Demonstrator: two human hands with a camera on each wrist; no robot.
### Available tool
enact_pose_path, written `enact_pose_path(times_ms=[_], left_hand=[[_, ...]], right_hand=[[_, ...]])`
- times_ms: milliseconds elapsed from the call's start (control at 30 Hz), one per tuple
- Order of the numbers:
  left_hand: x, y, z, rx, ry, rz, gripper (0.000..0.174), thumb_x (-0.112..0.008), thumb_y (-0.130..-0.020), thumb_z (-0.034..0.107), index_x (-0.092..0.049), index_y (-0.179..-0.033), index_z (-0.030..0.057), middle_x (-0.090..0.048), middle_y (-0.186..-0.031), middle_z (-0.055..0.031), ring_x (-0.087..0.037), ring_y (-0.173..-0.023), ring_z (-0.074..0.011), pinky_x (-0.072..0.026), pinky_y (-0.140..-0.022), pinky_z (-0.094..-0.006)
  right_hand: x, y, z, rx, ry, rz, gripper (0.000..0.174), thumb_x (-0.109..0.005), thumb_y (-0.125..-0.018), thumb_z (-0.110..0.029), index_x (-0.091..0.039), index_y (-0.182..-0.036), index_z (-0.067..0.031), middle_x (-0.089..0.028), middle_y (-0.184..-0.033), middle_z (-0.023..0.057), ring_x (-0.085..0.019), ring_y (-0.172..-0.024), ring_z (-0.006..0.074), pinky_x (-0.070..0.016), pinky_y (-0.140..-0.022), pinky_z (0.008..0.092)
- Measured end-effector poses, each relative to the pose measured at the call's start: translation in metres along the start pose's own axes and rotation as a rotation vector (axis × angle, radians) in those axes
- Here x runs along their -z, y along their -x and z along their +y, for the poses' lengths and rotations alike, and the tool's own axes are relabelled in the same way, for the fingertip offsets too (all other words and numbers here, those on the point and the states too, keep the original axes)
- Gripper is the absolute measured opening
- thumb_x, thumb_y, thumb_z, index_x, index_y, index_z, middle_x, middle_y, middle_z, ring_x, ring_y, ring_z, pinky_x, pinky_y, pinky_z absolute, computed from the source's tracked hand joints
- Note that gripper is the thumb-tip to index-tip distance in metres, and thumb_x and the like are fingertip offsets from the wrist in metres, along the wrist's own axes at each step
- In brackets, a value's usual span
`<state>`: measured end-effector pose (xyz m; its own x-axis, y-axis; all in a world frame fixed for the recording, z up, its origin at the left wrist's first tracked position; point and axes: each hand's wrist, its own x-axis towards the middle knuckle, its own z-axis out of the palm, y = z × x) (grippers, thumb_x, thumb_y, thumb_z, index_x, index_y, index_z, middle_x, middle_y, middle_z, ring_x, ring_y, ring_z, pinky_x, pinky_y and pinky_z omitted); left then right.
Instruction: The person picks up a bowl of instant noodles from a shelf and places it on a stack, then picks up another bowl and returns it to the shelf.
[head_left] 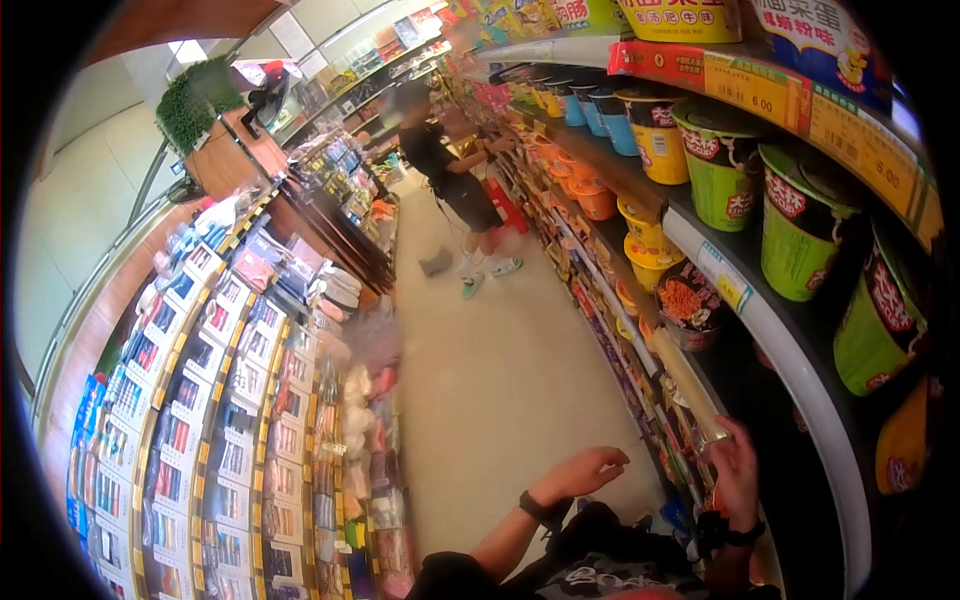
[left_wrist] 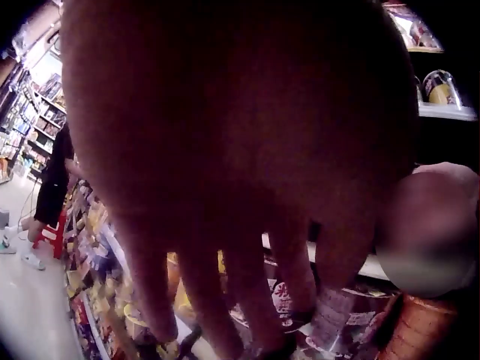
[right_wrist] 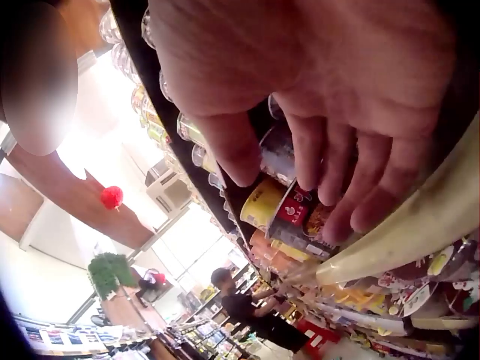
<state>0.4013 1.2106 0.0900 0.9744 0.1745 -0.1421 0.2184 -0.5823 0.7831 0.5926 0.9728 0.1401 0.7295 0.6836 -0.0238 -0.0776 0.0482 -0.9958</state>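
Observation:
My left hand (head_left: 585,472) is raised over the aisle floor, palm down, with nothing in it. In the left wrist view its extended fingers overlap packaged goods on the shelf. On the right, my right hand (head_left: 738,475) is at the front edge (head_left: 690,385) of a lower shelf. Its fingers (right_wrist: 341,161) are slightly bent and spread, holding nothing, in the right wrist view. Just beyond them stand a dark instant noodle bowl (right_wrist: 296,214) with a red label and a yellow noodle tub (right_wrist: 260,202). The head view has that dark bowl (head_left: 690,305) farther along the shelf, beside stacked yellow tubs (head_left: 650,255).
Green noodle cups (head_left: 715,165) line the shelf above, behind a curved white shelf edge (head_left: 800,400). Another person (head_left: 455,170) stands up the aisle, reaching toward the same shelving, near a red stool (head_left: 505,205). Boxed goods (head_left: 180,400) fill the left rack, across the pale floor (head_left: 490,370).

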Motion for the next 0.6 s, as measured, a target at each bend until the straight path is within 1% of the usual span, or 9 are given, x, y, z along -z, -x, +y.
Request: enact_pose_path(times_ms=[133, 267, 333, 433, 467, 500, 533, 567, 600], left_hand=[[0.028, -0.039, 0.012, -0.133, -0.032, 0.139, 0.025, -0.062, -0.098, 0.017, -0.065, -0.119, 0.0036, -0.069, -0.114, -0.0153, -0.065, -0.108, -0.0324, -0.0517, -0.095, -0.0409], [0.038, -0.065, 0.008, -0.159, -0.012, 0.157, 0.028, -0.066, -0.096, 0.017, -0.064, -0.121, 0.0035, -0.066, -0.119, -0.016, -0.063, -0.112, -0.0332, -0.0503, -0.098, -0.0406], [0.046, -0.08, 0.004, -0.174, 0.031, 0.135, 0.033, -0.068, -0.094, 0.016, -0.062, -0.124, 0.0041, -0.063, -0.125, -0.0154, -0.061, -0.116, -0.0319, -0.0489, -0.1, -0.04], [0.045, -0.109, -0.028, -0.213, 0.223, 0.308, 0.052, -0.072, -0.09, 0.013, -0.052, -0.138, 0.0059, -0.055, -0.131, -0.0187, -0.06, -0.113, -0.0359, -0.0493, -0.097, -0.0422], [0.044, -0.116, -0.032, -0.228, 0.199, 0.352, 0.057, -0.072, -0.089, 0.013, -0.049, -0.14, 0.0054, -0.053, -0.133, -0.0192, -0.058, -0.117, -0.0362, -0.048, -0.099, -0.0422], [0.056, -0.129, -0.033, -0.252, 0.163, 0.404, 0.062, -0.073, -0.088, 0.013, -0.046, -0.143, 0.0048, -0.05, -0.136, -0.0197, -0.056, -0.121, -0.0364, -0.0467, -0.101, -0.0422], [0.077, -0.141, -0.025, -0.275, 0.123, 0.459, 0.067, -0.074, -0.088, 0.013, -0.042, -0.146, 0.0043, -0.048, -0.139, -0.0202, -0.053, -0.125, -0.0367, -0.0454, -0.104, -0.0422], [0.086, -0.142, -0.015, -0.207, 0.244, 0.445, 0.075, -0.074, -0.087, 0.015, -0.035, -0.15, 0.0008, -0.045, -0.146, -0.0215, -0.042, -0.14, -0.035, -0.0375, -0.114, -0.0424], [0.092, -0.146, -0.013, -0.221, 0.269, 0.449, 0.079, -0.075, -0.087, 0.014, -0.033, -0.153, 0.0018, -0.042, -0.15, -0.0211, -0.04, -0.142, -0.0335, -0.036, -0.115, -0.0415]], right_hand=[[-0.004, -0.019, -0.001, -0.028, 0.053, 0.087, 0.048, -0.062, -0.097, -0.002, -0.05, -0.144, -0.0055, -0.065, -0.108, 0.0081, -0.062, -0.095, 0.0133, -0.0511, -0.087, 0.0283], [-0.014, -0.033, -0.001, -0.115, -0.014, 0.098, 0.054, -0.065, -0.097, -0.006, -0.046, -0.147, -0.007, -0.062, -0.113, 0.0087, -0.061, -0.095, 0.0138, -0.0511, -0.086, 0.0299], [-0.018, -0.043, 0.002, -0.123, 0.071, 0.127, 0.055, -0.066, -0.097, -0.009, -0.045, -0.148, -0.0075, -0.061, -0.116, 0.0091, -0.06, -0.097, 0.0143, -0.051, -0.086, 0.0301], [-0.022, -0.07, 0.0, -0.062, 0.207, 0.208, 0.058, -0.066, -0.098, -0.014, -0.043, -0.15, -0.0073, -0.06, -0.119, 0.0103, -0.06, -0.099, 0.016, -0.0512, -0.086, 0.031], [-0.025, -0.075, -0.003, -0.037, 0.251, 0.237, 0.059, -0.066, -0.098, -0.015, -0.042, -0.151, -0.0071, -0.059, -0.119, 0.0108, -0.06, -0.1, 0.0167, -0.0512, -0.086, 0.0313], [-0.03, -0.084, -0.01, -0.019, 0.321, 0.268, 0.063, -0.066, -0.099, -0.018, -0.037, -0.154, -0.0062, -0.057, -0.131, 0.0158, -0.06, -0.106, 0.0207, -0.052, -0.089, 0.0335], [-0.031, -0.102, -0.009, 0.068, 0.344, 0.322, 0.065, -0.066, -0.099, -0.018, -0.035, -0.155, -0.0059, -0.055, -0.136, 0.0175, -0.06, -0.109, 0.0218, -0.0518, -0.091, 0.0345], [-0.033, -0.114, -0.001, 0.135, 0.368, 0.365, 0.067, -0.066, -0.099, -0.019, -0.033, -0.156, -0.0056, -0.052, -0.14, 0.0191, -0.06, -0.111, 0.0229, -0.0517, -0.093, 0.0354], [-0.037, -0.121, 0.005, 0.196, 0.391, 0.398, 0.069, -0.066, -0.099, -0.02, -0.032, -0.157, -0.0053, -0.049, -0.145, 0.0207, -0.059, -0.114, 0.0241, -0.0515, -0.095, 0.0363]])
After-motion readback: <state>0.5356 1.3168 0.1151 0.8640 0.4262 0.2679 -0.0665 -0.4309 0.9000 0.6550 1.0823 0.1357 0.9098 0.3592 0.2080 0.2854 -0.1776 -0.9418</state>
